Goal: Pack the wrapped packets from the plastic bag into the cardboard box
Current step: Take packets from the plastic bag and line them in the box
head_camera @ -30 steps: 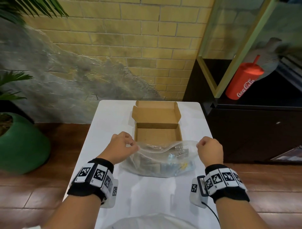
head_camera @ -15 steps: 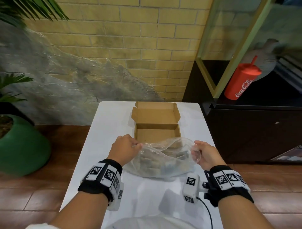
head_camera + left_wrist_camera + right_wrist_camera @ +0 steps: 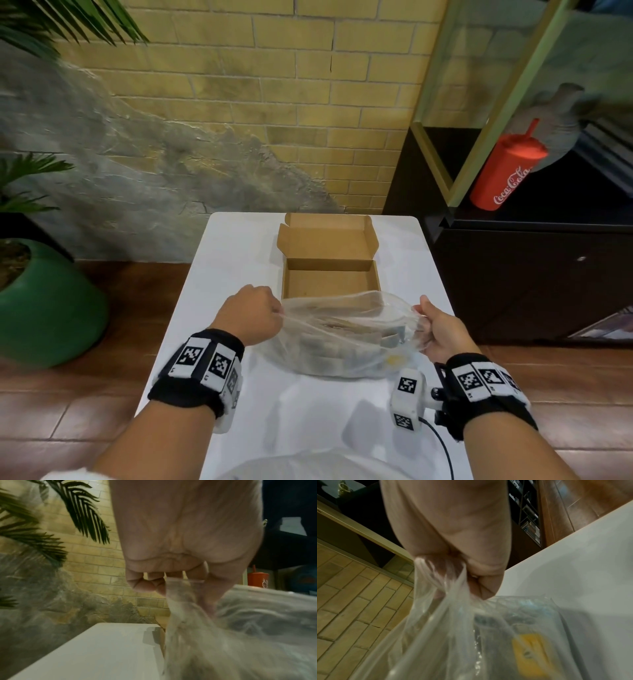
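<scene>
Box (image 3: 329, 286), beyond the fingers: open, empty (nothing packed). Bag (image 3: 337, 337), packets (image 3: 329, 342) inside: left hand (image 3: 249, 315) and right hand (image 3: 440, 330) fingers curled, pinching its rim apart.

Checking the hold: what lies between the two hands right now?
Head view: the clear plastic bag of wrapped packets, stretched between left hand and right hand.

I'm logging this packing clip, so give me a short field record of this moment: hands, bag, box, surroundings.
left hand: grips plastic bag's left edge
right hand: grips bag's right edge
plastic bag: clear, on white table, stretched between the hands
packets: inside bag
cardboard box: open, empty, just behind bag
nearby: red cup on dark cabinet
</scene>
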A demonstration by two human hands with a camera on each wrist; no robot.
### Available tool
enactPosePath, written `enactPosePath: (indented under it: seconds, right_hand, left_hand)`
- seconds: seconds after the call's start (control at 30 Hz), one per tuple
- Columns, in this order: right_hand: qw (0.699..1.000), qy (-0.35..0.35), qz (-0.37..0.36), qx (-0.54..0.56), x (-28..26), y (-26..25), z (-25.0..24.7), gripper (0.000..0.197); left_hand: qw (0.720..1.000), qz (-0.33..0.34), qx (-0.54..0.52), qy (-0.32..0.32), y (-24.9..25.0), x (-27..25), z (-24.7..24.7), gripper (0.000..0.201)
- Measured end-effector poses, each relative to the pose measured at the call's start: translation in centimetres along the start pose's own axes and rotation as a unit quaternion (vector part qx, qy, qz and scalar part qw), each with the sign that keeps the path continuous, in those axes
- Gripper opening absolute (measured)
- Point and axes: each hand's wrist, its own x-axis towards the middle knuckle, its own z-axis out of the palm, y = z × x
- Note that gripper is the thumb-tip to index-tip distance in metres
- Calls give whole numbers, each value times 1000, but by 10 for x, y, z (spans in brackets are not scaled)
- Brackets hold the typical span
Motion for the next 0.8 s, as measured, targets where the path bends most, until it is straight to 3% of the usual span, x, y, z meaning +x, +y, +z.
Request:
enactPosePath:
  seconds: [0.13,0.2,0.27,0.33,0.4,0.5,0.6,0.63,0.7,0.8]
  right_hand:
    - [998,-36,-9,-47,-7,-1,0,36]
    - [996,-74,-18,-47,-11,-1,2,30]
    - [991,-117,-47,-43,-14,-2,1,20]
    - [984,-156,-71,-49,-16,-2,-3,37]
    - [979,-186,-77,-45,-19,-4,-3,39]
    - [969,-232,-78,-20,-23,-5,-1,45]
    - [957,-270,-90,54,-19,-4,-3,81]
    - [955,-274,-90,76,-19,-4,-3,85]
    - [952,-270,-86,112,-17,-3,-6,77]
    - [959,-233,-81,139,-16,0,-6,27]
  left_hand:
    - [994,-80,-42,70,-2,3,0,44]
    - [988,-96,-93,78,-3,5,0,29]
    - [966,-119,-219,68,-1,4,0,20]
    - [902,-136,-410,24,1,2,-2,30]
    - [803,-147,-577,-35,3,-1,-5,38]
    - [695,-140,-700,-86,5,-3,-8,40]
    - [587,-160,-789,-79,6,-4,-4,38]
    - [550,-168,-815,-76,5,-4,-3,38]
    - [491,-179,-849,-76,0,-2,-1,34]
    - [457,-204,-863,-71,-7,1,3,24]
